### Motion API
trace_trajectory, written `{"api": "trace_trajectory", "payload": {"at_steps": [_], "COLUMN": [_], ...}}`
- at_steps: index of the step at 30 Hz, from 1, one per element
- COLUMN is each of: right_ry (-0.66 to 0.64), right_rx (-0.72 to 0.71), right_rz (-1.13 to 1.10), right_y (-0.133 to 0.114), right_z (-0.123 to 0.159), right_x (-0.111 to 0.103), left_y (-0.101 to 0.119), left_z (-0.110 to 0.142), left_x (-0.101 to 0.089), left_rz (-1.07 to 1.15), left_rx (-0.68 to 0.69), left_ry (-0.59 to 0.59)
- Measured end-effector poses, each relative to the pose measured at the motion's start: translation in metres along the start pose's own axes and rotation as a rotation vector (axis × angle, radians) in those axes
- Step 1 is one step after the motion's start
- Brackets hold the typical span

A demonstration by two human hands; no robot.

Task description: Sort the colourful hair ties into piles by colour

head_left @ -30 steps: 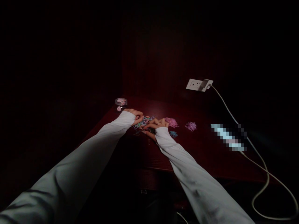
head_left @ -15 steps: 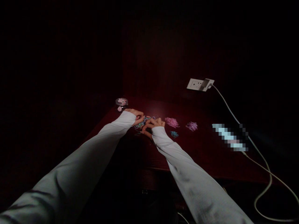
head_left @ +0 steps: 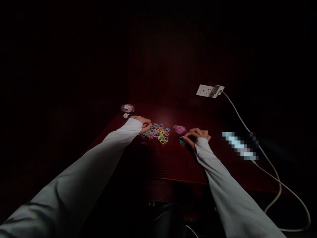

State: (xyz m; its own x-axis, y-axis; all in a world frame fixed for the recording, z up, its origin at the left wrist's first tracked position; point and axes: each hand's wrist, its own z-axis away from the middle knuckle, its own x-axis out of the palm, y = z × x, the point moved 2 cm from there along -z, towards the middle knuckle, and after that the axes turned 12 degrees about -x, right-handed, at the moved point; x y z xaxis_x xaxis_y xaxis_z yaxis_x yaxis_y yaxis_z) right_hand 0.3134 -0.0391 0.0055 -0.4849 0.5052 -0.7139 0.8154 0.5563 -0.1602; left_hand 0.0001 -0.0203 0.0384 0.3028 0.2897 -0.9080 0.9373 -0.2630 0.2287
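Note:
A mixed pile of small coloured elastic bands lies on the dark red table. My left hand is at the pile's left edge, fingers curled closed; anything in them is hidden. To the right, my right hand hovers with thumb and index finger pinched near the pink bunch of bands; what the pinch holds is too small to make out. Just under those fingertips sits a small blue bunch, in shadow. The purple bunch is hidden by my right hand.
A round clear container with pink pieces stands at the back left, a small pink item before it. To the right lies a pixelated bright device with a white cable running from a wall socket. A few thin loops lie near the front.
My right hand has moved right, from the mixed pile to beside the pink and blue bunches, uncovering the pile and covering the purple bunch. My left hand has stayed at the pile.

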Motion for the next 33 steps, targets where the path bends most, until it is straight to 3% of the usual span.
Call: {"api": "trace_trajectory", "payload": {"at_steps": [5,11,16,20,27,33], "right_ry": [-0.012,-0.101,-0.072,-0.049,-0.159,-0.207], "right_rx": [0.068,0.048,0.073,0.007,-0.185,-0.246], "right_rz": [0.062,0.05,0.053,0.023,-0.074,-0.053], "right_y": [0.003,-0.005,-0.012,-0.043,-0.114,-0.133], "right_z": [0.012,0.011,0.007,-0.005,-0.034,-0.043], "right_x": [-0.021,-0.022,-0.022,-0.006,0.04,0.062], "left_y": [0.002,0.001,-0.001,-0.005,-0.012,-0.011], "left_z": [0.005,0.007,0.005,0.001,0.0,-0.003], "left_x": [-0.007,-0.007,-0.009,-0.01,-0.003,-0.004], "left_rz": [0.042,0.04,0.069,0.059,0.012,-0.062], "left_rx": [0.022,0.005,-0.03,-0.053,-0.074,-0.092], "left_ry": [-0.012,-0.026,-0.023,0.005,-0.001,-0.041]}}
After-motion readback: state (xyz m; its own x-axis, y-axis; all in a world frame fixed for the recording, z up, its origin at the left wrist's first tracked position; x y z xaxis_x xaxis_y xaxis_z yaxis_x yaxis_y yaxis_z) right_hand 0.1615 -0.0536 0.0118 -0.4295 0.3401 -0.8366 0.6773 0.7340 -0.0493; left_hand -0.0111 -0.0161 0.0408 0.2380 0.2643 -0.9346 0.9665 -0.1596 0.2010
